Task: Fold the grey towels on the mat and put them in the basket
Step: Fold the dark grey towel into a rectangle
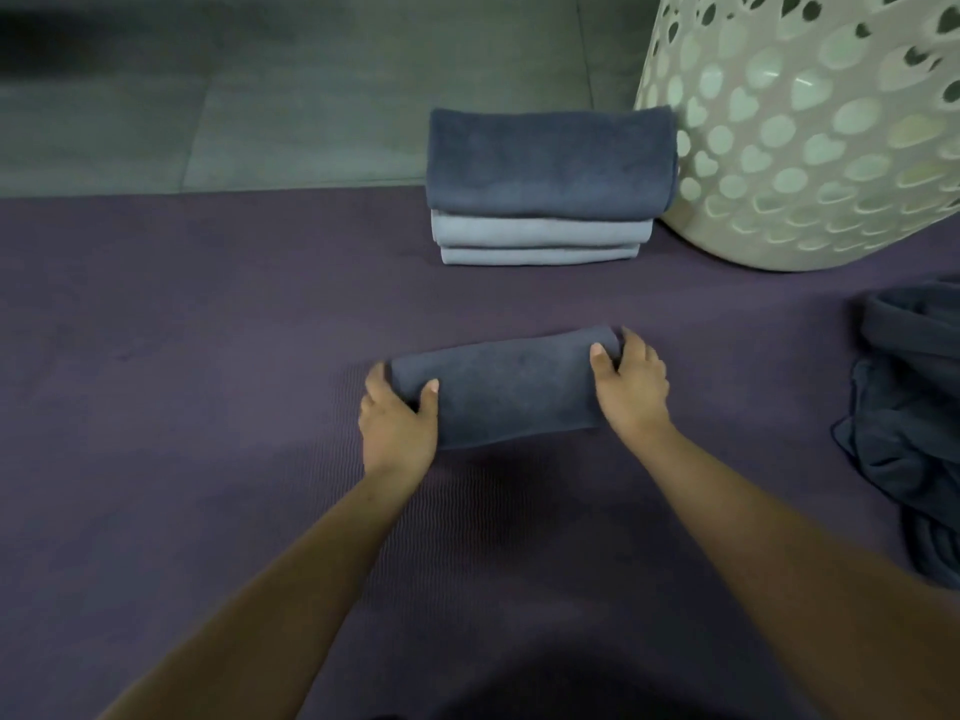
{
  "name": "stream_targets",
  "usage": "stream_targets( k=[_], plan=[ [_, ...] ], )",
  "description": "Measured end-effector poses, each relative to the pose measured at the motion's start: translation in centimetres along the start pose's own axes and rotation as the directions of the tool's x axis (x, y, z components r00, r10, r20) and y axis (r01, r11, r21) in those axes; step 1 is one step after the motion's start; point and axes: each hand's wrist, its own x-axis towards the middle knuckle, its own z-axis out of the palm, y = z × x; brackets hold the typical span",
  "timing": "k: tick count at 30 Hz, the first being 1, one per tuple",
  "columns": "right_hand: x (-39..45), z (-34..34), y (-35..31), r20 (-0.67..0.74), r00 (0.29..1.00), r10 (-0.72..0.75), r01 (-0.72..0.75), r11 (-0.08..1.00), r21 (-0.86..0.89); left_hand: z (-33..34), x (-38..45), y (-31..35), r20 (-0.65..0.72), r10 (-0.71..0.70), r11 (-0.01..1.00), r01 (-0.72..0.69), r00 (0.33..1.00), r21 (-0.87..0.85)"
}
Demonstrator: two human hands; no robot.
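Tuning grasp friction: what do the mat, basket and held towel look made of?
Mat: likely foam or rubber, matte purple, fine wavy ribbing.
Basket: looks like moulded plastic, cream, smooth with punched heart-shaped holes.
Folded towel in both hands: soft napped cloth, probably microfibre or terry, dark grey.

Open mat (208,314) is lying left of the towel stack (545,189); the stack is touching the basket (810,148) far right, and a crumpled pile (914,407) is crowding the right edge.
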Motion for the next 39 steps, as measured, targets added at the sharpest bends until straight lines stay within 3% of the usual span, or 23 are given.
stream_targets(
  k=[2,5,8,11,17,21,24,32,35,39],
  plan=[
    [-0.1,-0.4,0.3,0.022,0.994,0.107,-0.108,0.992,0.066,-0.6,0.3,0.6,0.073,-0.207,0.966,0.215,0.976,-0.141],
    [0.3,-1.6,-0.8,0.152,0.962,0.227,-0.249,0.958,0.142,-1.6,1.6,1.4,0.223,-0.365,0.839,0.423,0.904,-0.342],
    [0.8,-2.9,-2.0,0.311,0.915,0.258,-0.346,0.897,0.275,-2.4,2.6,1.9,0.38,-0.393,0.736,0.534,0.837,-0.416],
    [0.7,-3.6,-2.4,0.376,0.886,0.271,-0.41,0.837,0.364,-2.7,3.2,2.2,0.44,-0.353,0.745,0.533,0.825,-0.401],
    [-0.6,-3.8,-2.9,0.366,0.903,0.226,-0.396,0.769,0.503,-3.5,2.6,4.1,0.35,-0.237,0.797,0.387,0.906,-0.464],
    [-0.9,-5.8,-4.4,0.164,0.984,0.065,-0.143,0.833,0.534,-5.6,3.5,7.9,0.267,-0.146,0.784,0.276,0.953,-0.556],
    [-0.5,-8.2,-6.7,0.028,0.999,-0.015,-0.004,0.808,0.589,-7.6,4.5,12.4,0.209,-0.039,0.752,0.166,0.977,-0.638],
    [5.7,-13.0,-13.1,-0.258,0.923,-0.287,0.379,0.8,0.465,-8.7,9.5,22.5,0.016,0.166,0.684,-0.104,0.986,-0.722],
    [8.0,-12.7,-13.3,-0.317,0.837,-0.446,0.538,0.778,0.325,-6.9,11.3,22.2,-0.034,0.242,0.76,-0.211,0.97,-0.615],
    [10.0,-11.2,-12.1,-0.19,0.835,-0.517,0.538,0.84,0.074,-5.1,12.2,20.0,-0.051,0.34,0.894,-0.339,0.939,-0.292]
  ],
)
